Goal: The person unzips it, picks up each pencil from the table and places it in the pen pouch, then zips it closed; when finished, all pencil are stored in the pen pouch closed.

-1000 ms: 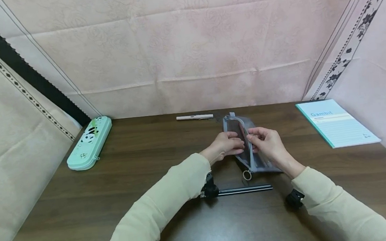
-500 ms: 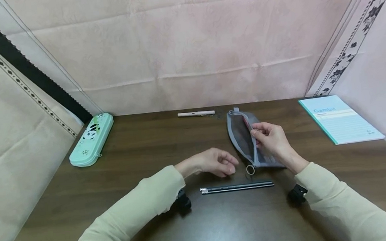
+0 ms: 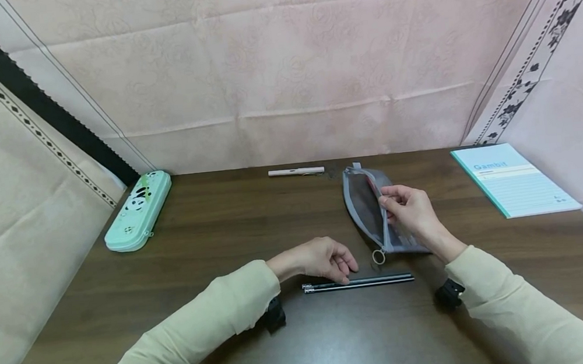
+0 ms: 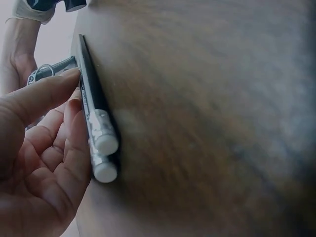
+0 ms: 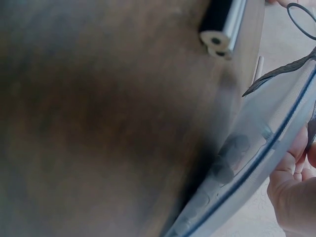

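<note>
My left hand [image 3: 325, 258] reaches down to two black pencils [image 3: 380, 280] lying side by side on the wooden table. In the left wrist view its thumb and fingertips are right at the near side of the pencils' shafts [image 4: 89, 79], and the white erasers with silver ferrules face the camera. With thumb and fingers, my right hand [image 3: 412, 211] pinches the edge of a grey see-through zip pouch [image 3: 359, 202] and holds its mouth apart. A ring pull [image 3: 374, 259] hangs at the pouch's near end. Some contents show dimly through the pouch wall [image 5: 242, 165].
A white pen [image 3: 296, 171] lies at the table's back edge, left of the pouch. At the far left is a mint-green panda case [image 3: 138, 211]. On the right lies a white and teal notebook [image 3: 515, 181]. A pale cloth [image 3: 281, 77] hangs behind the table.
My left hand has let go of the pouch's left edge and come down to the pencils. My right hand still pinches the pouch. The view has shifted slightly.
</note>
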Motion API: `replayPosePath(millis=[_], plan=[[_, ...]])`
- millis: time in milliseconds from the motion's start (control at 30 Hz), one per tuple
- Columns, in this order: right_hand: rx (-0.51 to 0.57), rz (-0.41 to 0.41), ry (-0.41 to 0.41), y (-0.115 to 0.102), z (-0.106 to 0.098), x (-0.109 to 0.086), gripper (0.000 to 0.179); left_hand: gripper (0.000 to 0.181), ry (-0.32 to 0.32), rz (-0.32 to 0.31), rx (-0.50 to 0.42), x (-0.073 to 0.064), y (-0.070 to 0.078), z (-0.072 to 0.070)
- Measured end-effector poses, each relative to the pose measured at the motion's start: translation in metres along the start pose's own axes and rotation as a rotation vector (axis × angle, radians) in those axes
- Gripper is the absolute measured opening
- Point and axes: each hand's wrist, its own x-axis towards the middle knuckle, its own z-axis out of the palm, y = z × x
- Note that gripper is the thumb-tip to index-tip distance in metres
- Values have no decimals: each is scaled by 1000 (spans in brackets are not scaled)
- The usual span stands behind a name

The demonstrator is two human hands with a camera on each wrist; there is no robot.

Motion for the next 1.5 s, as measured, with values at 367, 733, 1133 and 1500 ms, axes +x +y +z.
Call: replayPosePath(millis=[367, 733, 1133, 1500], plan=[[12, -4, 3, 2, 0, 0, 31, 19, 33, 38, 92, 0, 1, 2], [17, -15, 2, 1, 1, 0, 31, 20, 22, 56, 159, -3, 3, 4], [3, -7, 4, 1, 1, 0, 32, 11, 12, 57, 194, -3, 4, 4], [2, 8, 6, 1, 0, -1, 32, 7, -68, 62, 214, -7, 4, -11]])
